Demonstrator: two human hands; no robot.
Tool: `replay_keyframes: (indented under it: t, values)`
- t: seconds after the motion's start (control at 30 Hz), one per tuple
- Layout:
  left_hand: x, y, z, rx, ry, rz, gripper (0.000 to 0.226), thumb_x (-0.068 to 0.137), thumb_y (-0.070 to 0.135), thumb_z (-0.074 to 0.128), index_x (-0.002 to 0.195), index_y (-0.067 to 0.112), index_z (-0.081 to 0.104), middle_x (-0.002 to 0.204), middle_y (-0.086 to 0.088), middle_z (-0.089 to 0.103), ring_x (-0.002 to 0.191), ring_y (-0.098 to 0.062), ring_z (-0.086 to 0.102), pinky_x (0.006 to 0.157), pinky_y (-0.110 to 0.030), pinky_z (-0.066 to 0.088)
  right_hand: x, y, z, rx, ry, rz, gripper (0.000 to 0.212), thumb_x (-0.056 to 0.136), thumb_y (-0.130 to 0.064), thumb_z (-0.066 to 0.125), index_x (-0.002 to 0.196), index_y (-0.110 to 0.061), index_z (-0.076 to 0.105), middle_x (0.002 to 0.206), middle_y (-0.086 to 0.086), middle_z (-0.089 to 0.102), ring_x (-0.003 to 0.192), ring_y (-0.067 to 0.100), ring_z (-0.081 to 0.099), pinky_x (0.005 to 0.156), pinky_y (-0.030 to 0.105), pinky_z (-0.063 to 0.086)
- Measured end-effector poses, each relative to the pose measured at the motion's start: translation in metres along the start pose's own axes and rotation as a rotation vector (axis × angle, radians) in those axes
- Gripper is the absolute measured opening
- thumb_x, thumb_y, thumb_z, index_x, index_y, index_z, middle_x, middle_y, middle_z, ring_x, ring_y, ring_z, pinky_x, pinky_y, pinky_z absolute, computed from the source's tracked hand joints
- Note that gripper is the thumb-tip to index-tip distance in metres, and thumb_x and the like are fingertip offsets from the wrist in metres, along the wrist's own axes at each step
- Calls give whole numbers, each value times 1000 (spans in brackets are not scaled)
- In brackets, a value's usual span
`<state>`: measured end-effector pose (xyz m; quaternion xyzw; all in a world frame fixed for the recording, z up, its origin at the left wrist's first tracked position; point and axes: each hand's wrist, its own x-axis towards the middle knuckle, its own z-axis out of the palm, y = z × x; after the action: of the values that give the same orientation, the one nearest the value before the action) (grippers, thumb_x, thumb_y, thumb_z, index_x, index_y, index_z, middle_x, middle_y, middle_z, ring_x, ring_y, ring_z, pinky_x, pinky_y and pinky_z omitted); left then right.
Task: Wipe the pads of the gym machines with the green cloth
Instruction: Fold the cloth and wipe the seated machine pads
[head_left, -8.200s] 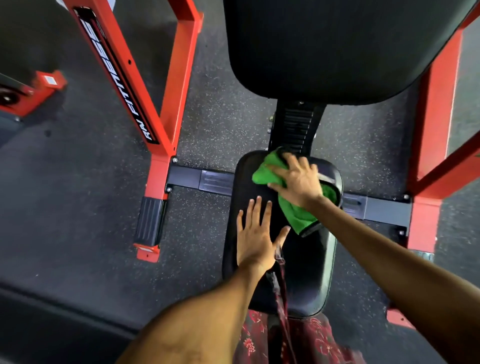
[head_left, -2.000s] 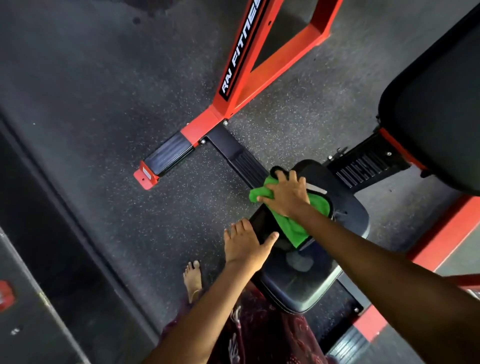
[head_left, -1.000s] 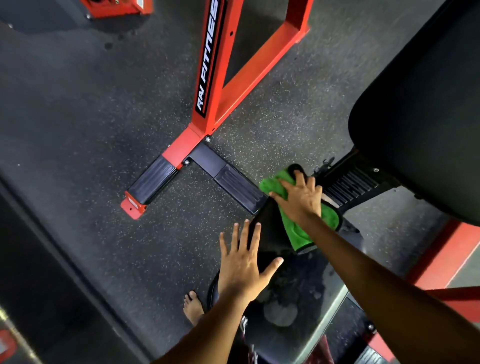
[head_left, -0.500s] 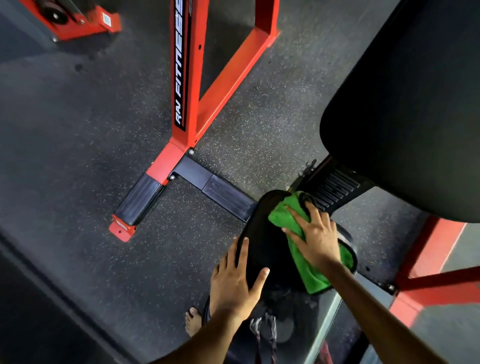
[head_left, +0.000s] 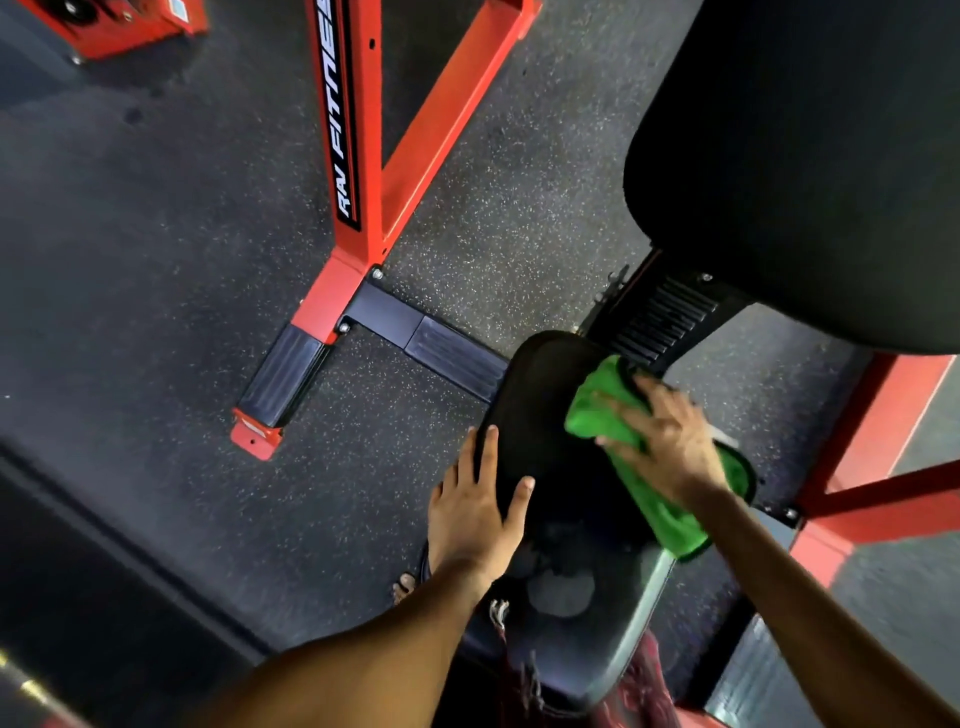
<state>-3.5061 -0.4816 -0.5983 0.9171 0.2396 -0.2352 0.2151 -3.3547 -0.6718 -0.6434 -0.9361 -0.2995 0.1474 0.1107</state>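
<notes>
Wet patches (head_left: 563, 592): at 6 o'clock on the near half of the seat pad (head_left: 540, 431) a few dull blotches show on the black vinyl; I judge them moisture not yet dried, worth a last pass.
Left hand (head_left: 475, 512): at 7 o'clock from the cloth, fingers straight and spread flat on the pad's left edge, thumb out across the surface, gripping nothing. It braces the pad; it is best kept clear of the wiping path.
Right hand (head_left: 670, 441): at 3 o'clock of the pad, palm down with spread fingers pressing the cloth flat against the vinyl; slightly blurred, so a stroke is likely under way.
Green cloth (head_left: 618, 415): bunched under the right hand on the far right part of the pad, one tail trailing toward 5 o'clock over the right rim.
Step in hand: wiping the seat pad. Even pressure, overlapping strokes from far edge to near, and a refolded cloth so the loose tail also cleans.
Seat bracket (head_left: 657, 319): ribbed black mount at 12 o'clock of the cloth; fingers should stay off its ridges.
Back pad (head_left: 810, 171): large black pad at 1 o'clock, probably next to wipe.
Red frame (head_left: 358, 171): at 11 o'clock, well apart from the hands.
</notes>
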Motion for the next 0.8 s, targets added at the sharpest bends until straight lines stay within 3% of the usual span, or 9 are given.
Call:
replay_keyframes:
  t: [0.07,0.13,0.23,0.37,0.47,0.53,0.63,0.73,0.8]
  values:
    - [1,-1,1,34,-24,-7,80,79,68,-5,151,31,-6,159,0,7,141,-18,23,113,-33,22,15,4,2,57,2,408,53,85,-53,59,130,-24,57,137,19,44,109,43,46,89,51,41]
    - [2,-2,3,95,-41,-16,81,80,69,-6,150,30,-8,160,-1,2,146,-21,10,118,-40,7,18,-21,6,24,11,603,53,88,-54,54,133,-25,55,139,19,41,113,41,43,91,49,36]
    - [3,-1,2,138,-3,-7,89,78,73,-12,152,26,0,160,-2,-5,147,-24,-6,113,-50,-15,-13,-68,10,-3,98,383,52,84,-56,49,126,-29,60,128,20,53,95,40,52,77,49,45]
    - [2,0,2,131,11,9,94,74,73,-22,152,26,0,160,0,-11,147,-23,-9,113,-52,-13,-60,-58,-1,-34,-3,7,54,84,-59,42,131,-36,54,126,16,54,89,37,55,74,47,50]
    - [-1,-1,0,-58,73,41,82,82,65,-4,152,26,9,160,-1,0,146,-21,12,117,-43,11,-68,-52,-7,1,-18,252,53,85,-55,56,132,-32,54,133,20,50,99,43,53,81,51,47]
    - [-3,-2,-2,-369,115,19,80,83,65,8,151,22,18,159,-1,14,141,-18,26,111,-34,26,-78,-81,0,7,34,409,52,86,-55,53,132,-32,55,135,20,48,102,42,51,83,51,45]
    - [-3,-11,-6,-843,110,-27,72,90,58,24,146,12,31,152,-5,32,138,-14,32,106,-16,24,-100,-133,1,-18,47,250,53,83,-59,39,129,-37,56,128,16,55,90,36,53,74,47,49]
    - [0,-16,-11,-914,28,-22,45,103,27,31,141,4,37,147,-11,39,135,-17,36,101,-6,23,-103,-120,-6,-74,-18,-21,54,82,-59,38,133,-42,48,126,13,55,86,32,55,68,45,51]
    - [2,-17,-16,-970,-15,-54,42,104,21,25,139,4,40,144,-11,42,133,-16,38,102,-8,24,-95,-104,-9,-110,-17,-10,53,83,-59,41,132,-42,51,126,13,55,86,33,57,68,44,51]
